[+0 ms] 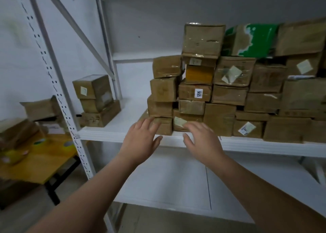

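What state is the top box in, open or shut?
Shut: the top box shows a closed face with glossy clear tape across it and no gap in view. What is inside cannot be told.

Dim, soft; edges seemingly warped

Bottom-row box (166, 127) was partly hidden behind the left hand (141, 139), and contact could not be told. The neighbouring box (190, 117) had its label (179, 122) partly covered by the right hand (201, 141), its print unreadable. The right-end boxes (307, 95) were cut off by the frame edge, and the items on the wooden table (44, 164) were blurred beyond telling.
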Demonstrator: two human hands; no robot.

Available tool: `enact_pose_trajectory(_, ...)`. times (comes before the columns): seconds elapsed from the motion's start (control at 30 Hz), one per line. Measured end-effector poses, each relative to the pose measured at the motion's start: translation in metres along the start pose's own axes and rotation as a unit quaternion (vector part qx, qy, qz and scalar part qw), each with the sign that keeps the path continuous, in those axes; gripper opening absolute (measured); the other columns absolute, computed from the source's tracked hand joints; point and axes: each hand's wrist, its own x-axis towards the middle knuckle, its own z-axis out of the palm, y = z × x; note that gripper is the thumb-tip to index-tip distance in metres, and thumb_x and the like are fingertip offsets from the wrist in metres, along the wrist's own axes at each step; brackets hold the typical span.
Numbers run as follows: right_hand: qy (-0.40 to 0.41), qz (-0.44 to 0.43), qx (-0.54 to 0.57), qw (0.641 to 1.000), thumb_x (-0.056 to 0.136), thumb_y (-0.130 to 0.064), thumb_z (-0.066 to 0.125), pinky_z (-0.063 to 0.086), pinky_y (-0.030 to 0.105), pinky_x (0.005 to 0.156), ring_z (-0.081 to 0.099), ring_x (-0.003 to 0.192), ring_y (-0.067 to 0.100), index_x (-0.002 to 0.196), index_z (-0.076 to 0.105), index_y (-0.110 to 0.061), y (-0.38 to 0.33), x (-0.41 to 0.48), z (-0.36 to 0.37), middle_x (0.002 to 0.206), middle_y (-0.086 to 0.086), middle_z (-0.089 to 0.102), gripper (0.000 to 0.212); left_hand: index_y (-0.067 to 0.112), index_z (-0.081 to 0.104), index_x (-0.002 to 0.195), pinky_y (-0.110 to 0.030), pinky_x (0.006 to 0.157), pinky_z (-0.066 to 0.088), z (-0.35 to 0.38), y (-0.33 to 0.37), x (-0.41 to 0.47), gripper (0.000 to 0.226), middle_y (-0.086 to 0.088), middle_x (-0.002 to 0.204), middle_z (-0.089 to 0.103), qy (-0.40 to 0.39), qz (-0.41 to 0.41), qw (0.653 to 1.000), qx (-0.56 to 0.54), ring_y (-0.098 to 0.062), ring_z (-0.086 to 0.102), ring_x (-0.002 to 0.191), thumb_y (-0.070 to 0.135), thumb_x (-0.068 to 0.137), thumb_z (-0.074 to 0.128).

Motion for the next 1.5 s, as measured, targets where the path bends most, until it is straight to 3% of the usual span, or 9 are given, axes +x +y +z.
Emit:
enact_pose_trajectory(0.17,0.048,-0.043,0.000,0.998,0.095,-0.025,0.052,0.034,0.033,0.104,0.041,0.131,0.018,0.133,0.053,-0.018,-0.015,0.065,-0.010,0.140,0.000,0.050,0.039,0.009,0.057,0.125,-0.047,0.089,0.050,-0.011,-0.034,0.053,0.050,-0.019,0.128,0.057,0.073,0.013,0.997,-0.021,-0.039,0.057,0.114,0.030,0.081,0.070)
enact_pose_trajectory(0.27,0.067,-0.050,0.013,0.996,0.096,-0.027,0.051,0.029,0.032,0.110,0.029,0.139,0.016,0.140,0.044,-0.021,-0.021,0.103,-0.016,0.150,-0.002,0.036,0.046,0.014,0.045,0.139,-0.042,0.101,0.041,-0.017,-0.048,0.088,0.056,-0.014,0.143,0.044,0.099,0.006,0.994,-0.050,-0.032,0.045,0.128,0.035,0.089,0.062)
enact_pose_trajectory(0.57,0.108,0.025,0.054,0.992,0.094,-0.034,0.055,0.024,0.038,0.115,0.014,0.146,0.021,0.147,0.027,-0.028,-0.038,0.194,-0.012,0.158,-0.001,0.016,0.060,0.028,0.017,0.151,-0.042,0.112,0.030,0.004,-0.097,0.194,0.066,-0.009,0.155,0.026,0.062,-0.035,0.981,-0.181,-0.029,0.030,0.140,0.049,0.095,0.045)
enact_pose_trajectory(0.73,0.124,0.096,0.075,0.985,0.091,-0.034,0.059,0.037,0.040,0.110,0.026,0.140,0.022,0.146,0.023,-0.028,-0.038,0.219,-0.003,0.155,-0.001,0.020,0.067,0.039,0.007,0.151,-0.044,0.106,0.039,0.005,-0.115,0.259,0.075,-0.012,0.152,0.030,0.028,0.029,0.974,-0.225,-0.031,0.040,0.132,0.050,0.092,0.052)
enact_pose_trajectory(0.97,0.165,0.159,0.058,0.972,0.091,-0.034,0.059,0.043,0.033,0.102,0.042,0.129,0.019,0.147,0.021,-0.026,-0.045,0.238,0.009,0.145,-0.002,0.038,0.068,0.026,0.031,0.142,-0.028,0.081,0.044,0.030,-0.132,0.285,0.058,-0.008,0.121,0.059,0.028,0.076,0.934,-0.348,-0.023,0.057,0.101,0.033,0.092,0.060)
enact_pose_trajectory(1.13,0.209,0.150,0.099,0.961,0.090,-0.034,0.062,0.038,0.035,0.107,0.038,0.133,0.015,0.147,0.020,-0.029,-0.062,0.250,0.020,0.146,-0.005,0.037,0.071,0.023,0.032,0.140,-0.033,0.091,0.051,0.039,-0.142,0.271,0.056,-0.001,0.129,0.054,0.088,0.060,0.857,-0.505,-0.019,0.056,0.112,0.034,0.093,0.059)
enact_pose_trajectory(1.3,0.278,0.054,0.244,0.927,0.098,-0.028,0.052,0.038,0.015,0.099,0.041,0.123,-0.008,0.134,0.036,-0.039,-0.090,0.264,0.030,0.134,-0.012,0.046,0.041,0.032,0.022,0.128,-0.013,0.082,0.046,0.031,-0.160,0.258,0.067,0.000,0.134,0.041,0.097,0.006,0.693,-0.714,-0.013,0.049,0.118,0.054,0.077,0.060)
enact_pose_trajectory(1.4,0.343,0.056,0.327,0.879,0.100,-0.025,0.048,0.049,0.030,0.094,0.056,0.110,0.007,0.120,0.049,-0.038,-0.107,0.282,0.035,0.112,-0.004,0.058,0.024,0.031,0.024,0.121,-0.020,0.081,0.048,0.021,-0.178,0.258,0.076,-0.008,0.134,0.041,0.104,-0.025,0.649,-0.753,-0.020,0.052,0.114,0.068,0.062,0.054)
enact_pose_trajectory(1.5,0.373,0.110,0.324,0.863,0.093,-0.024,0.060,0.048,0.021,0.080,0.053,0.105,0.009,0.124,0.043,-0.036,-0.123,0.299,0.042,0.117,-0.003,0.050,0.037,0.026,0.028,0.114,-0.025,0.076,0.048,0.013,-0.195,0.260,0.076,-0.010,0.124,0.047,0.098,-0.048,0.623,-0.775,-0.020,0.057,0.105,0.068,0.057,0.056)
